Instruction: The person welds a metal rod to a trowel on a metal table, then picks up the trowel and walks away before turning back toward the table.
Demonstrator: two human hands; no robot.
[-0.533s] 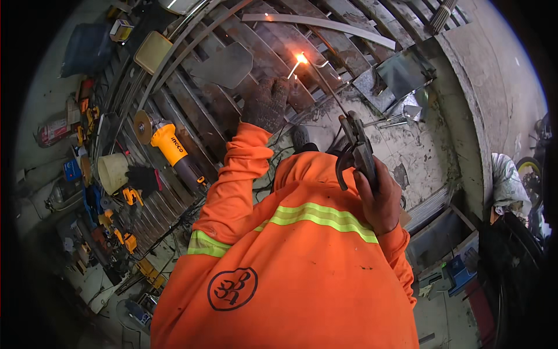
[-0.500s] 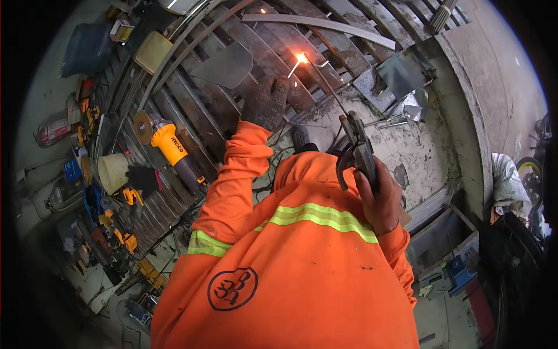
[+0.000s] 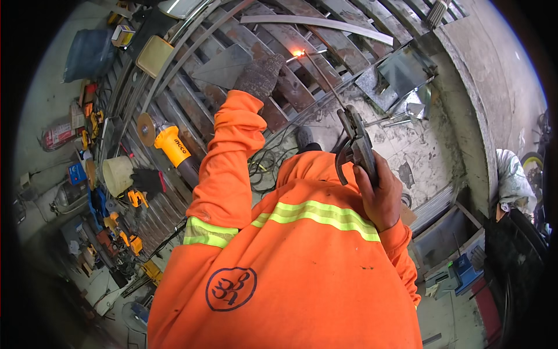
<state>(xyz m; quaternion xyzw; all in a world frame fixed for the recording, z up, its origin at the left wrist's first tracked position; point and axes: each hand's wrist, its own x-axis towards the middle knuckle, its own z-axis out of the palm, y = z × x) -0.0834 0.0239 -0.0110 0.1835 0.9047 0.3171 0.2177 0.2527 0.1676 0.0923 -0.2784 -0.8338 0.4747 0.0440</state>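
Observation:
My right hand (image 3: 382, 195), bare, is closed around a dark welding electrode holder (image 3: 361, 145). A thin welding electrode (image 3: 325, 79) runs from its jaws up and left to an orange-red glowing spot. My left hand (image 3: 260, 75), in a dark work glove, lies over the slatted metal bench with its fingers drawn together. From its fingertips a thin metal rod (image 3: 292, 59) leads to the glow, apparently pinched there; the grip itself is mostly hidden. Beside the glove is a flat grey metal plate (image 3: 218, 68). A long curved metal strip (image 3: 319, 22) lies beyond the glow.
A yellow angle grinder (image 3: 174, 148) lies on the bench slats (image 3: 189, 104) left of my left arm. Farther left are a pale bucket (image 3: 117, 174) and a black glove (image 3: 148, 181). Sheet-metal offcuts (image 3: 404, 72) sit at right, near a concrete ledge (image 3: 465, 110). Cables (image 3: 264, 166) cross the floor.
The glow has shrunk and dimmed. My left hand has shifted slightly up and left, and the thin rod now lies flatter, from its fingertips to the glow. My right hand has barely moved.

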